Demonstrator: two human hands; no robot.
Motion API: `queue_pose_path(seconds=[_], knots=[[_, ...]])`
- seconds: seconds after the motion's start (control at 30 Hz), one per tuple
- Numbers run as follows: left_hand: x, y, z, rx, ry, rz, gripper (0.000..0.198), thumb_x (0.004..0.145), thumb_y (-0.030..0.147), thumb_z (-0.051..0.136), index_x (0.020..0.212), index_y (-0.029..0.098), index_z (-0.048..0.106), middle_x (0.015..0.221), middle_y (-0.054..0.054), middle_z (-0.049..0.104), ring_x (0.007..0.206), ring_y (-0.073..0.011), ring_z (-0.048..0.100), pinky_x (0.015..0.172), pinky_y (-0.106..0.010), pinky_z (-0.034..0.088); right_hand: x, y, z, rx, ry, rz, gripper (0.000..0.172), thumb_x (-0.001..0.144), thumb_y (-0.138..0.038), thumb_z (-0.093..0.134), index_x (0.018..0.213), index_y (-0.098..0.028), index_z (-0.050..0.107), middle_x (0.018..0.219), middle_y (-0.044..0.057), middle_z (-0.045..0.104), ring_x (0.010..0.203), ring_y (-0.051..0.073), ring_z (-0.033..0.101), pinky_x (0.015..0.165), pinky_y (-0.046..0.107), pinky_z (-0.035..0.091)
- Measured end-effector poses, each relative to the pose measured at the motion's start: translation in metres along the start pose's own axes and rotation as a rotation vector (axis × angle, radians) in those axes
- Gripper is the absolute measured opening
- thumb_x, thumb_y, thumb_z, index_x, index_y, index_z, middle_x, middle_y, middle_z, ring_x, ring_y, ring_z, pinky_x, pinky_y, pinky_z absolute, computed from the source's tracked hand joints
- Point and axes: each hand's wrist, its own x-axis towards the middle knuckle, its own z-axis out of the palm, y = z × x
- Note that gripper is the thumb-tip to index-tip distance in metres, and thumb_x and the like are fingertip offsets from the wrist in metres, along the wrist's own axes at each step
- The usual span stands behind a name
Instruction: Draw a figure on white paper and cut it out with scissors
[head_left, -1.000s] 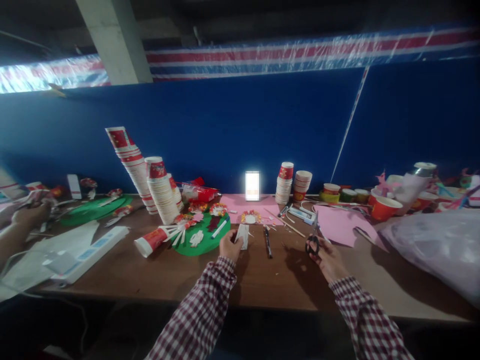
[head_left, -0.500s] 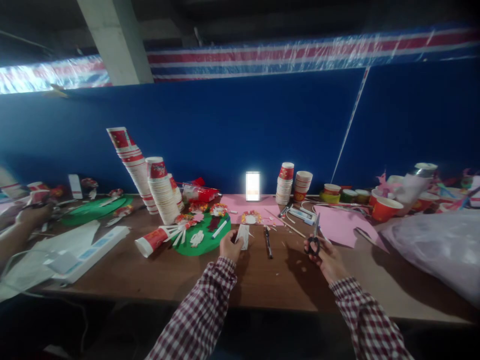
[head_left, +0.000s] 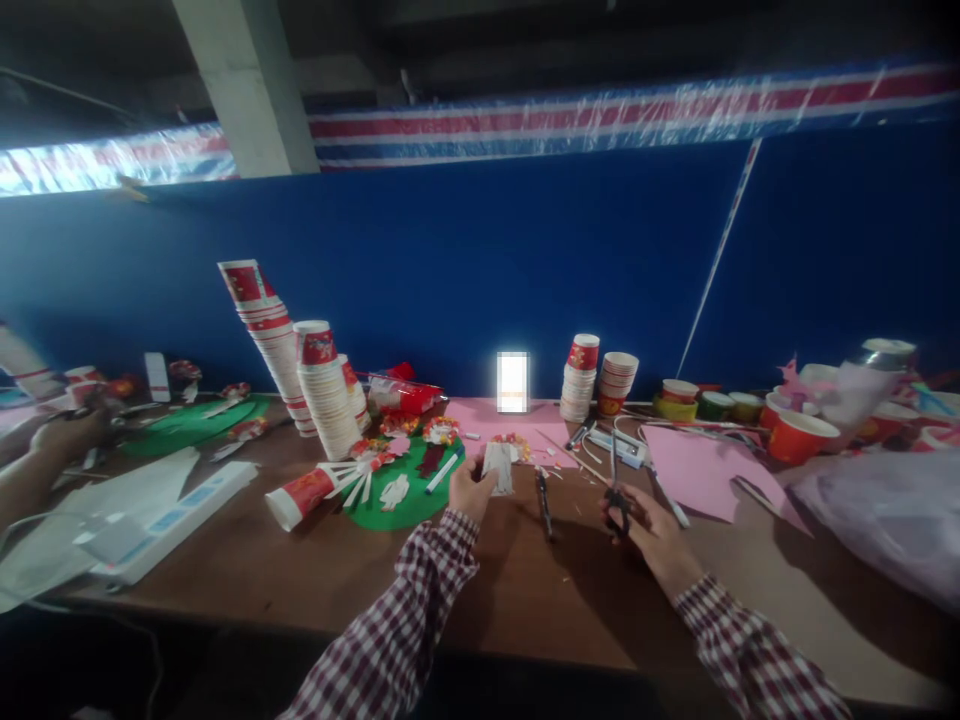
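Note:
Between the thumb and fingers of my left hand [head_left: 471, 488] is a small white piece of paper [head_left: 498, 470], upright, with faint lines on it. My right hand [head_left: 651, 530] grips black-handled scissors [head_left: 616, 490] by the loops, their blades pointing up and away from me, apart from the paper. On the table between my hands lies a black pen [head_left: 544, 505]. Left of my left hand is a green paper sheet [head_left: 409, 510] with a white cut-out [head_left: 394, 490], a marker [head_left: 444, 470] and flower-like decorations. Behind the held paper sits a ring-shaped red and yellow decoration [head_left: 519, 447], partly hidden.
Stacked paper cups [head_left: 328, 400] stand left, with shorter stacks [head_left: 580, 380] behind right. A tipped cup [head_left: 300, 497] and a power strip [head_left: 187, 520] lie left. Pink paper [head_left: 697, 465] and a plastic bag [head_left: 892, 510] are at right. Another person's hand [head_left: 71, 430] is far left.
The view has shifted slightly. My right hand with the scissors has moved a little toward my left hand, and the scissors have turned a bit. The paper remains in my left hand.

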Motion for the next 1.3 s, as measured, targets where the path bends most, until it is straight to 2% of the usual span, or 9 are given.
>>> queue_pose_path(seconds=[0.1,0.2,0.33,0.53,0.67,0.87,1.3], knots=[[0.016,-0.001,0.019,-0.111,-0.034,-0.067,0.036,0.055,0.025,0.067,0.087,0.011,0.061,0.078,-0.006,0.067,0.068,-0.0161,0.062,0.063,-0.028,0.050,0.016,-0.007,0.013,-0.050,-0.084,-0.049,0.049,0.065,-0.033,0.072,0.110,-0.021,0.057,0.093,0.005,0.066,0.079,0.019,0.062,0.052,0.025,0.054],[0.027,-0.006,0.038,-0.186,-0.043,-0.118,0.035,0.054,0.027,0.068,0.084,0.011,0.061,0.075,-0.005,0.066,0.065,-0.0160,0.061,0.059,-0.028,0.050,0.037,-0.012,0.030,-0.063,-0.148,-0.115,0.044,0.064,-0.031,0.071,0.104,-0.019,0.060,0.088,0.005,0.067,0.074,0.018,0.063,0.058,0.027,0.054],[0.033,-0.012,0.053,-0.234,-0.055,-0.155,0.029,0.051,0.023,0.069,0.075,0.010,0.061,0.064,-0.003,0.063,0.058,-0.0138,0.059,0.057,-0.026,0.048,0.058,-0.006,0.050,-0.061,-0.174,-0.164,0.049,0.061,-0.029,0.073,0.107,-0.020,0.059,0.093,0.005,0.068,0.084,0.020,0.063,0.076,0.033,0.052],[0.028,-0.018,0.054,-0.306,-0.077,-0.225,0.034,0.053,0.022,0.070,0.083,0.010,0.061,0.069,-0.005,0.065,0.059,-0.0148,0.060,0.058,-0.028,0.049,0.057,0.004,0.056,-0.105,-0.239,-0.192,0.043,0.065,-0.032,0.071,0.105,-0.019,0.061,0.103,0.009,0.065,0.095,0.023,0.060,0.089,0.039,0.046],[0.022,-0.021,0.054,-0.307,-0.070,-0.249,0.031,0.055,0.022,0.071,0.081,0.010,0.061,0.072,-0.005,0.065,0.062,-0.0146,0.060,0.060,-0.027,0.049,0.051,0.003,0.054,-0.176,-0.298,-0.212,0.039,0.072,-0.037,0.065,0.108,-0.021,0.059,0.103,0.008,0.065,0.098,0.023,0.059,0.087,0.038,0.047],[0.015,-0.018,0.055,-0.353,-0.054,-0.292,0.031,0.054,0.021,0.072,0.080,0.010,0.060,0.072,-0.005,0.066,0.063,-0.0140,0.059,0.062,-0.027,0.049,0.053,0.016,0.051,-0.293,-0.336,-0.222,0.040,0.077,-0.034,0.061,0.115,-0.022,0.055,0.108,0.008,0.063,0.100,0.022,0.058,0.088,0.037,0.047],[0.012,-0.013,0.052,-0.430,-0.052,-0.344,0.037,0.055,0.024,0.075,0.086,0.010,0.061,0.077,-0.007,0.066,0.068,-0.0165,0.062,0.067,-0.031,0.050,0.054,0.019,0.046,-0.223,-0.413,-0.099,0.045,0.081,-0.035,0.057,0.124,-0.023,0.049,0.115,0.010,0.061,0.102,0.022,0.058,0.092,0.040,0.045]])
